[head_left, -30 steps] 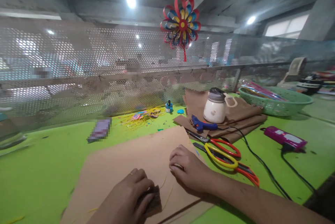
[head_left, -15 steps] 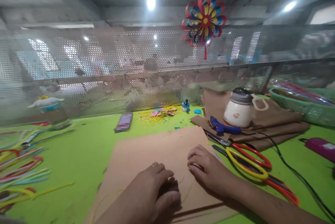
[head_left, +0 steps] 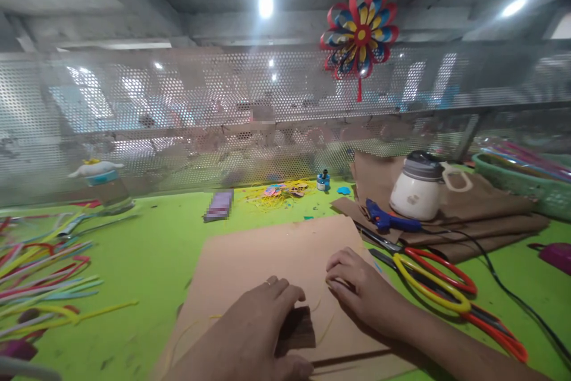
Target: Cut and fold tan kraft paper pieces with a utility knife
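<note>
A sheet of light brown kraft paper (head_left: 272, 250) lies under both hands. My left hand (head_left: 254, 327) is over its near part, a ring on one finger, thumb apart from the fingers. Between thumb and index finger shows a dark brown patch (head_left: 298, 328); I cannot tell whether it is a thing or shadow. My right hand (head_left: 361, 286) rests on the right side of the sheet, fingers curled toward the thumb; whatever they may hold is hidden. Thin yellow strands (head_left: 328, 328) lie on the sheet between the hands. Yellow-handled scissors (head_left: 428, 286) lie right of my right hand.
Red-handled scissors (head_left: 446, 268), a blue glue gun (head_left: 388, 219), folded brown paper (head_left: 495, 202) and a white jug (head_left: 414, 194) are at right. Coloured strips (head_left: 57, 286) lie left. Behind are yellow shreds (head_left: 276, 194), a small blue bottle (head_left: 323, 182) and a perforated screen (head_left: 200, 113).
My left fingers and thumb have spread apart, uncovering more of the dark patch. My right hand keeps its curled pose on the paper. The whole view has shifted slightly.
</note>
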{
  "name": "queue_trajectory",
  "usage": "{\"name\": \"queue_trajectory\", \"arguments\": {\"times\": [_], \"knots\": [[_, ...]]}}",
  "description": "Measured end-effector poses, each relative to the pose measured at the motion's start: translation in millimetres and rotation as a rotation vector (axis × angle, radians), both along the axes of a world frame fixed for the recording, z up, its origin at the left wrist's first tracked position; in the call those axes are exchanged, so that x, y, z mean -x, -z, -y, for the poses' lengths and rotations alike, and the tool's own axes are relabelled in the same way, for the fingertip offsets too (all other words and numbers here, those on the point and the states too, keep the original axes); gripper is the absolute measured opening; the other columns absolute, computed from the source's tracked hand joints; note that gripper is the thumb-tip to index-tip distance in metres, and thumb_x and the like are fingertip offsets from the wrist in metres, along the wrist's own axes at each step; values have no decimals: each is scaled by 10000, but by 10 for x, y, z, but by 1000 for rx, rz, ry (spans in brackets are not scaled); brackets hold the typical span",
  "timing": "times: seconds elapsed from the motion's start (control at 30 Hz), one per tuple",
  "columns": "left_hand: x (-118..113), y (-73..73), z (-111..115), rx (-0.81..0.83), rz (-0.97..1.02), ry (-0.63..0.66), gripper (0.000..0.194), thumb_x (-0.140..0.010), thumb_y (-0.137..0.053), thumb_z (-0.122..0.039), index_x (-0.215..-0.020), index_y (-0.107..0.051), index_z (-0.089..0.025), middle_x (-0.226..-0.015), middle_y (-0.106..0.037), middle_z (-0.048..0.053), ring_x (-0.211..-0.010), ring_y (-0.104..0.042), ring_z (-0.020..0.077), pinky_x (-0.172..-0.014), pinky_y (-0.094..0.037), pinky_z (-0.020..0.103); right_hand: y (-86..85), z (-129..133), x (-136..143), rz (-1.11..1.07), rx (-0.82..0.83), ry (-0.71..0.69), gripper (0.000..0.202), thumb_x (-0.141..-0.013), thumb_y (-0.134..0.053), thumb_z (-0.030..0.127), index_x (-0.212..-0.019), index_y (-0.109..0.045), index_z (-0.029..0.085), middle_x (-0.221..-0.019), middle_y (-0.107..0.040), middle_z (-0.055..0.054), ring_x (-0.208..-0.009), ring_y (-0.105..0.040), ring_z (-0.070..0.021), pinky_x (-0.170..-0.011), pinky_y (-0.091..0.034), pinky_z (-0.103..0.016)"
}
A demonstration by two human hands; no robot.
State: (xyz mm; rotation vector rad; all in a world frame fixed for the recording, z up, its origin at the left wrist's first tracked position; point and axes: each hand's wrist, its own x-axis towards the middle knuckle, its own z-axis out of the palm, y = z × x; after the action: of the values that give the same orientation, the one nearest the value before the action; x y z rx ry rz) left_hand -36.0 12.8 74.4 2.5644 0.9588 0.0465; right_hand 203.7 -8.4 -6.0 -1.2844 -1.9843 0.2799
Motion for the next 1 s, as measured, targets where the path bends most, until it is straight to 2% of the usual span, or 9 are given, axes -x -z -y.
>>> {"name": "queue_trajectory", "arguments": {"times": [0.2, 0.33, 0.43, 0.53, 0.67, 0.8, 1.0], "knots": [[-8, 3, 20, -15, -15, 12, 367, -638, -597, -204, -1005, -585, -225, -1062, -584, 58, -949, -526, 259, -748, -426, 363, -10, 11, 8, 8, 12, -1, 182, -877, -537, 72, -812, -646, 202, -904, -621, -60, -918, -543, -208, -789, -468, -356], [-20, -6, 20, -14, -38, 40, 281, -643, -562, -196, -921, -591, -224, -1000, -586, 49, -920, -520, 250, -745, -424, 362, -5, 11, 1, 10, 3, -10, 193, -893, -521, 91, -805, -646, 208, -899, -622, -63, -909, -544, -211, -779, -471, -360], [-18, 12, 10, -15, -32, 31, 303, -660, -576, -214, -961, -597, -226, -1009, -582, 52, -917, -525, 249, -755, -430, 364, 0, 4, -6, 6, -6, -16, 193, -894, -519, 93, -815, -652, 210, -900, -622, -67, -908, -544, -214, -777, -471, -364], [-14, 75, -11, -39, -18, 18, 290, -696, -557, -198, -982, -593, -223, -999, -581, 53, -897, -529, 240, -757, -432, 363, -4, 2, -8, 5, -1, -15, 186, -886, -529, 88, -826, -657, 209, -907, -622, -68, -910, -543, -217, -780, -470, -365], [-5, 189, -39, -104, 1, 26, 196, -739, -525, -154, -916, -589, -213, -962, -574, 48, -861, -519, 219, -730, -425, 339, -18, 10, 0, 11, 15, -2, 180, -877, -540, 74, -829, -657, 202, -915, -620, -66, -915, -540, -216, -790, -463, -364], [-4, 271, -69, -141, 13, 48, 91, -833, -516, -190, -866, -600, -206, -926, -568, 45, -827, -517, 204, -714, -420, 318, -31, 14, 3, 5, 17, -5, 177, -874, -545, 69, -828, -658, 197, -922, -619, -65, -921, -535, -213, -794, -461, -359], [-44, 374, -150, -164, 88, 38, 236, -960, -413, -221, -852, -622, -206, -897, -571, 46, -795, -520, 182, -717, -406, 294, -54, 5, -6, 33, 2, 14, 157, -866, -567, 66, -809, -660, 179, -905, -630, -64, -901, -529, -207, -795, -455, -351]]}}
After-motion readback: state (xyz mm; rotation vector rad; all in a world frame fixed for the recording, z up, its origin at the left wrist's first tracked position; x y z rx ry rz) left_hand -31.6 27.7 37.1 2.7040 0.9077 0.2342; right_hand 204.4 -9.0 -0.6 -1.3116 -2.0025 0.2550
